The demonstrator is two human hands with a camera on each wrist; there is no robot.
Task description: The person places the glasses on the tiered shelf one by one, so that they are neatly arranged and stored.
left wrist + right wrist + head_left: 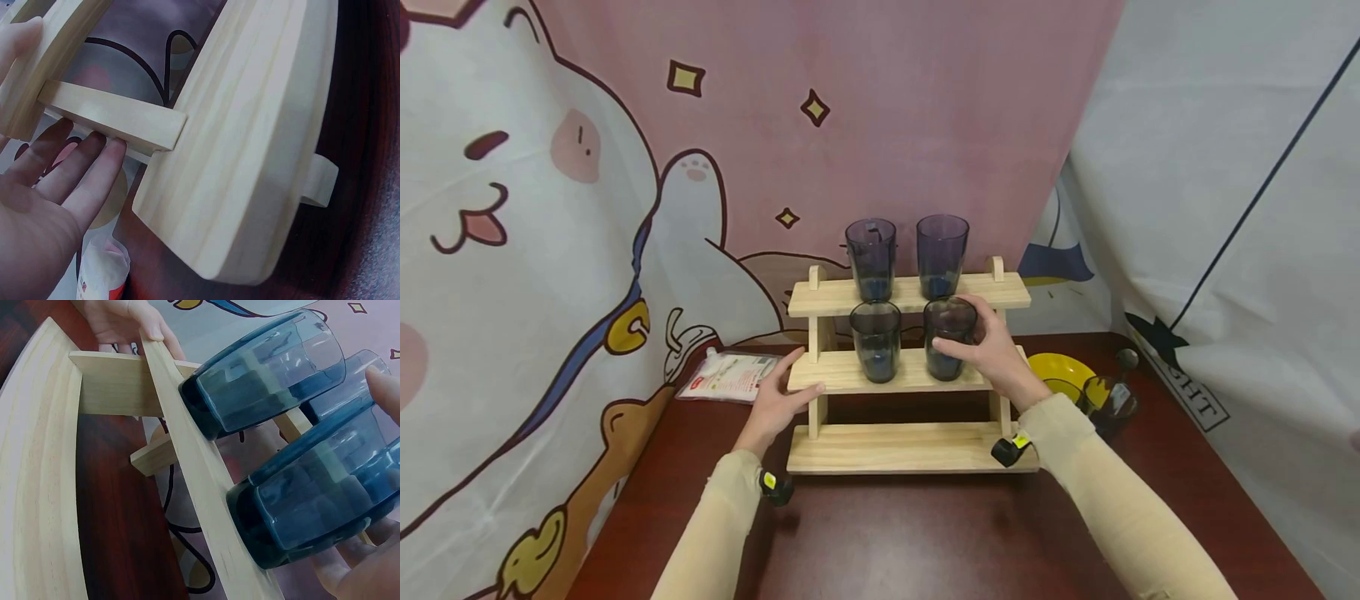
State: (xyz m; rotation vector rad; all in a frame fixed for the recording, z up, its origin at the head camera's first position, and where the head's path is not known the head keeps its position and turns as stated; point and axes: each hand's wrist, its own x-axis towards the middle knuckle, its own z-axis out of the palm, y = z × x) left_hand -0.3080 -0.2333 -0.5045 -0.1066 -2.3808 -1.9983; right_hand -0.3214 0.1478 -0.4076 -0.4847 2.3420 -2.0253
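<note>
A three-tier wooden display rack (910,450) stands on the table. Its left end is held by my left hand (777,402), thumb at the middle shelf's front edge. In the left wrist view the fingers (87,169) reach beneath that shelf, beside the upright. My right hand (996,354) grips a dark tinted drinking glass (942,364) on the middle shelf's right side, thumb across its front and fingers round behind. Left of it stands a matching glass (876,342). Two more glasses, one on the left (871,258) and one on the right (942,257), stand upright on the top shelf.
At the right rear of the table sit a yellow plate (1060,367) and dark glassware (1112,404), partly behind the right sleeve. A white printed packet (730,377) lies left of the rack. Printed cloth (925,100) hangs behind the table.
</note>
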